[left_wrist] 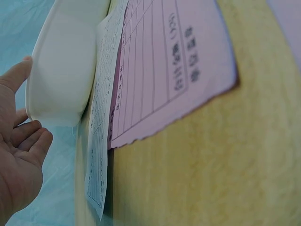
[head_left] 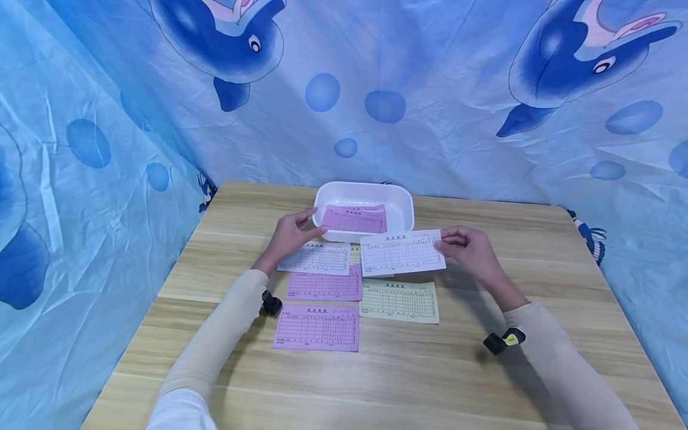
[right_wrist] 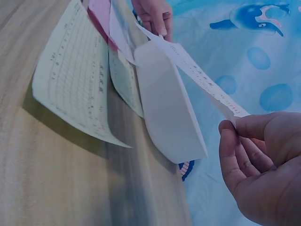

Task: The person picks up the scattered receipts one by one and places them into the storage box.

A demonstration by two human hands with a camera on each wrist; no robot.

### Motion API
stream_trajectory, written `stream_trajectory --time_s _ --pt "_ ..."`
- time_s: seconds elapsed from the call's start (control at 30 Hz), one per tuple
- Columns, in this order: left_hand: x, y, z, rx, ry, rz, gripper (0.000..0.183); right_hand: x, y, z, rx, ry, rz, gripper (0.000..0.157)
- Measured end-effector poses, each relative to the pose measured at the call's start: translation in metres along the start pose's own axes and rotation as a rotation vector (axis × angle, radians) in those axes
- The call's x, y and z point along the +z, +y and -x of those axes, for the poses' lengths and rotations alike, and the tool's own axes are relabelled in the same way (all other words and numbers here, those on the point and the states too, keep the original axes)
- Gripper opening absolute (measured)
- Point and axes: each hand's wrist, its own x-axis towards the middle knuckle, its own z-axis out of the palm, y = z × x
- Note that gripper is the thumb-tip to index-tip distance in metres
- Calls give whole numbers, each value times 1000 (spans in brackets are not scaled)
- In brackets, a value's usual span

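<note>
My right hand (head_left: 470, 251) pinches the right end of a white receipt slip (head_left: 400, 254) between thumb and fingers. The slip is raised and tilted in front of a white plastic tray (head_left: 403, 209), overlapping its front right corner in the head view. My left hand (head_left: 290, 236) holds the tray's front left corner, thumb at the front rim and a finger at the left end. Inside the tray lie purple slips (head_left: 355, 220). Below the left hand, another white slip (head_left: 314, 258) partly covers a purple slip (head_left: 325, 285).
A yellow-green slip (head_left: 399, 301) lies right of the purple ones, and another purple slip (head_left: 317, 327) lies nearest the front. All rest on a wood-grain table (head_left: 430, 370). A blue dolphin-print curtain (head_left: 457, 155) hangs behind the table and along its left side.
</note>
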Motion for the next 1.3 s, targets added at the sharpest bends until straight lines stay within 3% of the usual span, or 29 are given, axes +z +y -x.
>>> stream_trajectory --time_s 0.77,0.93,1.17,1.3 --pt "0 2 0 -7 3 1 78 3 -36 -33 44 41 -128 39" --pt "1 2 0 -9 6 -8 79 9 -41 -44 31 51 -219 37" --pt "1 2 -1 -6 10 -15 78 18 -48 -59 31 64 -428 26" --pt "1 1 -1 -4 13 -16 77 24 -51 -68 61 95 -449 26"
